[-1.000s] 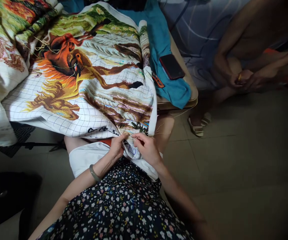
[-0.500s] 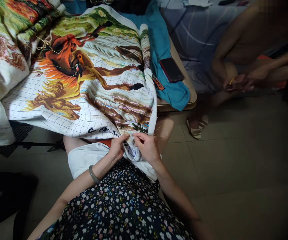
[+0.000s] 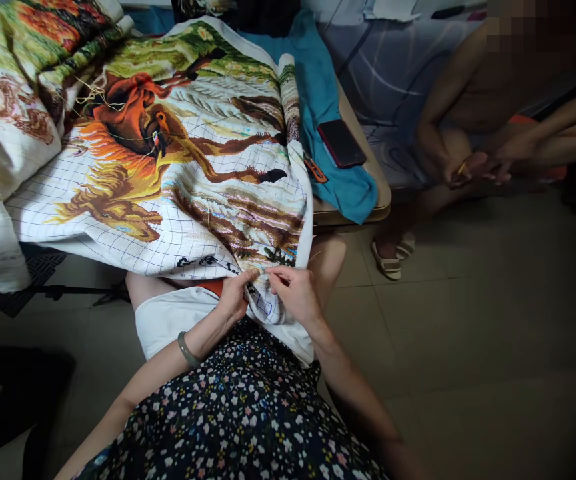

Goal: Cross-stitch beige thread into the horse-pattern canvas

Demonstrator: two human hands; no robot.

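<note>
A large cross-stitch cloth [image 3: 188,240] with horses and a blue grid spreads from the bed edge down over my lap. My left hand [image 3: 235,292] is closed on its near edge, thumb on top and fingers underneath. Close beside it, my right hand [image 3: 295,290] pinches thumb and forefinger together right at the stitched surface. Whatever sits between those fingertips is too small to make out. A fine loose thread [image 3: 324,255] shows just beyond the right hand. Loose yellowish threads [image 3: 99,93] and a small threaded bit lie farther up the cloth.
An orange-handled cutter or snips [image 3: 317,171] and a dark phone [image 3: 342,143] lie on a teal cloth [image 3: 361,197] at the bed's edge. Rolled stitched fabric [image 3: 13,127] is heaped at left. Another person's hands [image 3: 475,167] hold something small and yellow at right.
The view has shifted very slightly. Both my hands keep their places on the cloth. The other person's hands have moved a little.
</note>
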